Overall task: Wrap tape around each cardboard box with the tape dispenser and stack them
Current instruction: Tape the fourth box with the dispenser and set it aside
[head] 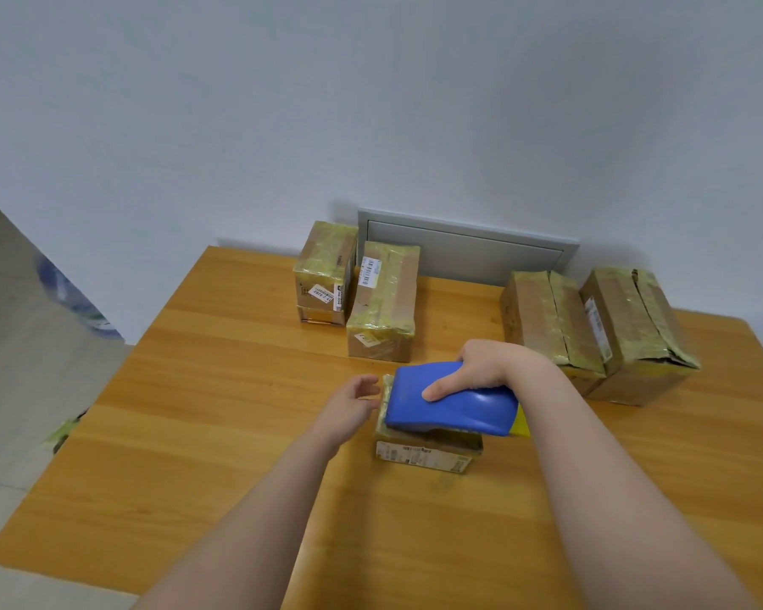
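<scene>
**Box being taped at mid-table, dispenser being pressed along its top**

The left grip (353, 400) is being held loose, fingers lightly curled and grasping nothing, just beside the left end of the box (423, 451); contact cannot be told. The box is lying on the table (194, 433) with its long axis running left to right. The blue dispenser (450, 407) is being laid along that same axis on top, clasped by the right grip (481, 367). Any pull is judged to run along this axis, so the left grip, nearer the free end, is best placed for steadying. Rear boxes (384, 297) and right boxes (635, 332) are seen standing well apart.
</scene>
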